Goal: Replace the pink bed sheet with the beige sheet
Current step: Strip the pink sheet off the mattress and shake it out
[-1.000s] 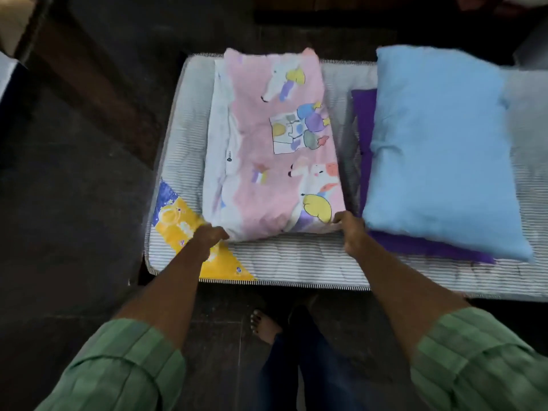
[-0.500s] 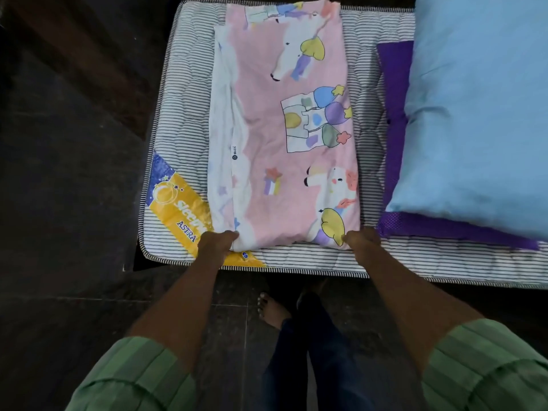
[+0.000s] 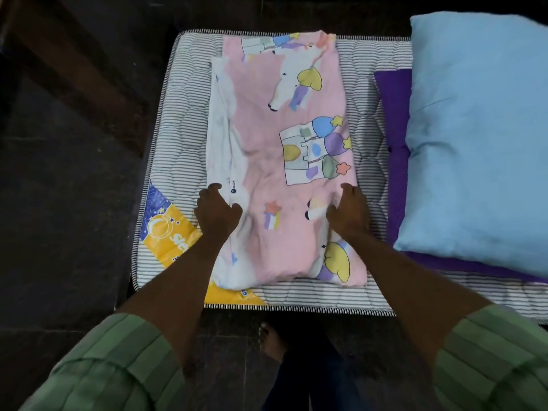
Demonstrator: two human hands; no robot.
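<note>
The pink bed sheet, printed with cartoon animals and balloons, lies folded into a long strip across the bare striped mattress. My left hand rests on the strip's left edge about midway along, fingers curled on the cloth. My right hand lies on its right edge at the same level, fingers bent over the fabric. Whether either hand pinches the cloth is unclear. No beige sheet is in view.
A light blue pillow lies on a purple cloth on the mattress to the right of the sheet. A yellow and blue label marks the mattress's near left corner. Dark floor surrounds the bed; my bare foot stands at its near edge.
Both hands have moved from the sheet's near end corners up to the middle of its side edges. The camera has shifted over the bed.
</note>
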